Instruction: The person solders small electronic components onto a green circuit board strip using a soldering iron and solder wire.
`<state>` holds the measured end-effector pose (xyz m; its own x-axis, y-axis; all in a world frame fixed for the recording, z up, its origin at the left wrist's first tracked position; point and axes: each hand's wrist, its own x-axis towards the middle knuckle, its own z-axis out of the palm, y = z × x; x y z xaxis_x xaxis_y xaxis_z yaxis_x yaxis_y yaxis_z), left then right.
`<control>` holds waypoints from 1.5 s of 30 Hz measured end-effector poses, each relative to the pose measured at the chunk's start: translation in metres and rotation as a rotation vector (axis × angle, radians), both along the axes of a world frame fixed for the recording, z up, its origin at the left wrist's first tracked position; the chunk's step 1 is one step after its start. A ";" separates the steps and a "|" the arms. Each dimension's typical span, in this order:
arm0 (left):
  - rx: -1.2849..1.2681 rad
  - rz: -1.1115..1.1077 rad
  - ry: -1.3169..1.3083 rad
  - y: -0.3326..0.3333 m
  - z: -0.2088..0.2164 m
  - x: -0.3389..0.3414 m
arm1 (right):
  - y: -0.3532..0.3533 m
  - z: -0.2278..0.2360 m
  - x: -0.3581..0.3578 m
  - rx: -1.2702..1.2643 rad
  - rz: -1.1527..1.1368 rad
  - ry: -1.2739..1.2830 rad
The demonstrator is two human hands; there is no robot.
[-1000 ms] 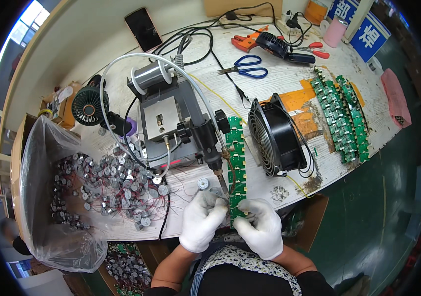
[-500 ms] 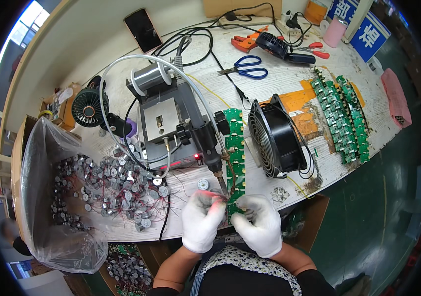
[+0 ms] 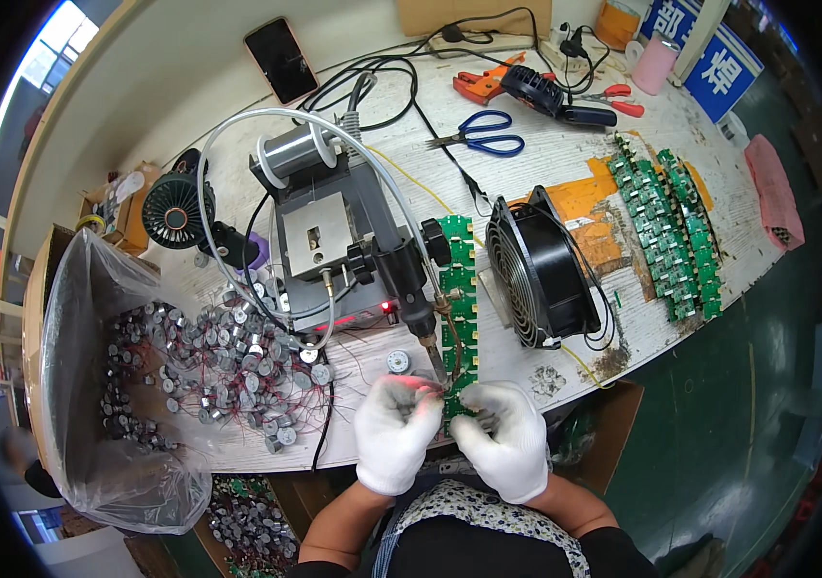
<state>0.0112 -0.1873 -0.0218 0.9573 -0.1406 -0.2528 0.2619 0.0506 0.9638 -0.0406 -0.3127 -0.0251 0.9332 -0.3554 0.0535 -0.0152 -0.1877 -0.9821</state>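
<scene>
Both my hands wear white gloves and meet at the table's near edge. My left hand (image 3: 394, 432) pinches something small with thin red wires against the near end of a long green circuit board strip (image 3: 458, 289). My right hand (image 3: 504, 438) grips that same end of the strip from the right. The tip of a soldering machine (image 3: 334, 252) with a wire spool hangs just above the strip, close to my fingers. One small round metal motor (image 3: 397, 361) lies loose just beyond my left hand.
A clear plastic bag (image 3: 93, 385) at the left spills several small motors with red wires (image 3: 218, 356). A black fan (image 3: 538, 270) stands right of the strip. More green boards (image 3: 671, 231), blue scissors (image 3: 484, 135), orange tools, a phone (image 3: 281, 60) and cables lie farther back.
The green strip has slid away from me under the solder tip. My left hand has come in to the strip's near end with a small wired part.
</scene>
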 end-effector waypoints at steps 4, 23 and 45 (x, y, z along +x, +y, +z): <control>0.069 -0.033 0.024 0.002 -0.002 0.001 | 0.003 -0.003 -0.004 0.147 0.009 0.105; 0.138 -0.088 -0.004 0.004 0.002 0.009 | 0.001 -0.002 -0.006 0.141 0.034 0.050; 0.330 -0.129 -0.080 0.003 0.010 0.009 | 0.003 -0.009 -0.011 0.057 0.020 0.052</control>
